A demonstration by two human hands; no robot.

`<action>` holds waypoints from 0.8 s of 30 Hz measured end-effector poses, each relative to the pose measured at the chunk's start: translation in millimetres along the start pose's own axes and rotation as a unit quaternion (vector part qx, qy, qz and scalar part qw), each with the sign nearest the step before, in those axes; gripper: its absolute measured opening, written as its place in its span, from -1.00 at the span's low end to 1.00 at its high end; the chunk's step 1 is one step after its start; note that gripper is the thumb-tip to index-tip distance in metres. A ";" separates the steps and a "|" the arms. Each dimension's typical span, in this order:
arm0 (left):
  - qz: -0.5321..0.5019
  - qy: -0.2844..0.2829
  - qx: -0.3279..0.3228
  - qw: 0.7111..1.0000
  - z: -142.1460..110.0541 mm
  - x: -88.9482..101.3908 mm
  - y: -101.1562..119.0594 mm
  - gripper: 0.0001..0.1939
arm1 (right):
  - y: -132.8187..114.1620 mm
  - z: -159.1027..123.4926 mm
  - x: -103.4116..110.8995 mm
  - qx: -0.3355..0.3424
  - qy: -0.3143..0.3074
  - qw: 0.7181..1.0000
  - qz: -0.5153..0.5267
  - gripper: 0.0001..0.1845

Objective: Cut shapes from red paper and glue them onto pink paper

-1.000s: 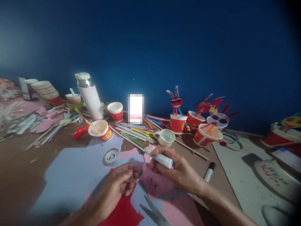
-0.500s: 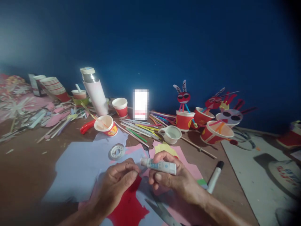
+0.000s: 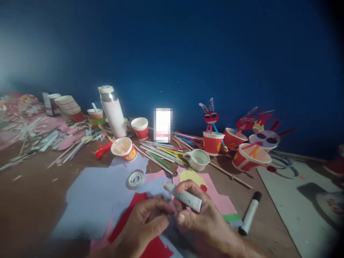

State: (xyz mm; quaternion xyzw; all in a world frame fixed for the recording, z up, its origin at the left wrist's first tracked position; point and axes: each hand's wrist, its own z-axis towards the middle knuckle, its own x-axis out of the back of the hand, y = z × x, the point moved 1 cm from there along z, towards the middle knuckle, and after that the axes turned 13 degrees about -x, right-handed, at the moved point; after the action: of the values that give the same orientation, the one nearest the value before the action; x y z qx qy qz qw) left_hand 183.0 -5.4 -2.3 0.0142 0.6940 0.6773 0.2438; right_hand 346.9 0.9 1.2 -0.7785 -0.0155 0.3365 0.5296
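I see the brown table [image 3: 34, 193]. Directly on it, there are a blue paper sheet [image 3: 86, 200], a capped marker [image 3: 249, 215], many coloured sticks [image 3: 161, 152], a white mug [image 3: 199, 160], and a tall flask [image 3: 114, 116].

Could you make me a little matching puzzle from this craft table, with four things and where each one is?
Things:
1. white tube
2. tape roll
3. marker
4. tall flask

Places:
A. on the pale blue paper
B. standing near the blue wall
C. in the right hand
D. beside the green strip

Pairs: 1-C, 2-A, 3-D, 4-B
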 end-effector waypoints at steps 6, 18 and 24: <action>-0.009 0.001 -0.004 1.000 1.4 -4.8 2.3 -0.86 | -10.7 -11.3 3.2 0.180 0.148 0.895 -0.381 -0.54; 0.073 -0.037 -0.016 0.997 -1.1 -2.8 10.4 -0.77 | -17.8 -18.1 6.1 0.293 0.149 0.782 -0.529 -0.49; 0.122 -0.023 -0.035 0.992 4.4 9.1 5.3 -0.74 | -10.2 -14.6 21.5 0.216 0.117 0.891 -0.381 -0.56</action>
State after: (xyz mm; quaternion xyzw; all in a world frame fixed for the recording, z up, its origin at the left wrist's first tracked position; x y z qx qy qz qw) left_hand 174.9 2.2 0.0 0.1059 0.6572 0.7254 0.1749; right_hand 374.8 1.6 1.9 -0.6126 -0.1762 0.0104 0.7704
